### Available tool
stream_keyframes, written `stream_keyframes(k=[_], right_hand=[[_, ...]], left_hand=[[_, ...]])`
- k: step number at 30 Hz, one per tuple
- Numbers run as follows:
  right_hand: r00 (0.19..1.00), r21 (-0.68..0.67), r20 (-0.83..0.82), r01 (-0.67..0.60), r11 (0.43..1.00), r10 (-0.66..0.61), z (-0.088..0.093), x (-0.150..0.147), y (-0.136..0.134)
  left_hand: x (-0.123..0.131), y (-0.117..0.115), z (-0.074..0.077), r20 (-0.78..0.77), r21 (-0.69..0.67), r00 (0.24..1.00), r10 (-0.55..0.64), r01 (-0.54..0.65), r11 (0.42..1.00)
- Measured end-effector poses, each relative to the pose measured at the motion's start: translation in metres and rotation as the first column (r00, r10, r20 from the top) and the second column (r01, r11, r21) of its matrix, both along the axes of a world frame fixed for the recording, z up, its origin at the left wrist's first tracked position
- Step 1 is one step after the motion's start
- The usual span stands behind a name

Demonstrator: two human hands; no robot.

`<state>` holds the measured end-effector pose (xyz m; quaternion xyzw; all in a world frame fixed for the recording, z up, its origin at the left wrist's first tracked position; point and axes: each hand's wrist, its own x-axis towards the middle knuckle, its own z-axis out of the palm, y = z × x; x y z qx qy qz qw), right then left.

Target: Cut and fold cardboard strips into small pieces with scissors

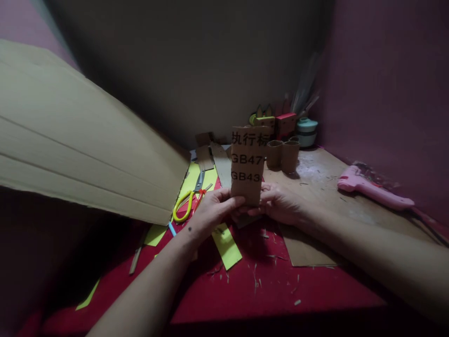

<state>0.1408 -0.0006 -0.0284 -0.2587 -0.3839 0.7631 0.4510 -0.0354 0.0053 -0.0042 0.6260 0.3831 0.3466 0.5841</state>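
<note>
A brown cardboard piece [246, 164] printed with dark characters and "GB47", "GB43" stands upright between my hands. My left hand [224, 204] pinches its lower left corner, thumb across the front. At the lower right edge, my right hand [277, 201] grips the same piece, its fingertips partly hidden behind it. Yellow-handled scissors [183, 206] lie just left of my left hand, beside a red-handled tool [199, 199]. Below the hands is a yellow paper strip [227, 245] on the red cloth [266, 290].
A large cardboard sheet [87, 140] leans in from the left. Two cardboard tubes [290, 157] stand at the back, near a lidded teal container [307, 131]. On the right, a pink glue gun [375, 189] rests on a cardboard base [315, 187]. Scraps litter the cloth.
</note>
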Motion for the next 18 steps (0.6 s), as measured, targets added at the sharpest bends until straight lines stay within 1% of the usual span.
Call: stream_keyframes(k=[1, 2, 7, 9, 13, 16, 18], right_hand=[[1.000, 0.002, -0.001, -0.001, 1.000, 0.001, 0.000, 0.001, 0.000], [1.000, 0.010, -0.002, -0.002, 1.000, 0.002, 0.001, 0.001, 0.000], [0.999, 0.070, -0.030, 0.040, 0.997, -0.038, 0.004, -0.001, -0.003], [0.998, 0.073, -0.052, 0.046, 0.996, -0.042, 0.005, -0.002, -0.005], [0.997, 0.082, -0.051, 0.057, 0.995, -0.053, 0.006, -0.004, -0.007], [0.994, 0.108, -0.010, 0.109, 0.988, -0.109, 0.005, -0.008, -0.009], [0.981, 0.113, 0.024, 0.189, 0.976, -0.192, 0.003, -0.010, -0.009]], left_hand=[[0.000, 0.000, 0.001, 0.011, 0.000, 1.000, -0.022, 0.022, 1.000], [0.000, 0.000, 0.001, 0.011, 0.001, 1.000, -0.018, 0.018, 1.000], [0.005, -0.002, -0.003, -0.029, -0.036, 0.989, 0.144, -0.145, 0.989], [0.006, -0.002, -0.006, -0.036, -0.033, 0.983, 0.179, -0.181, 0.983], [0.008, 0.000, -0.009, -0.070, 0.005, 0.976, 0.207, -0.207, 0.978], [0.008, 0.001, -0.011, -0.090, 0.044, 0.971, 0.220, -0.216, 0.975], [0.009, 0.001, -0.012, -0.079, 0.051, 0.969, 0.233, -0.229, 0.972]])
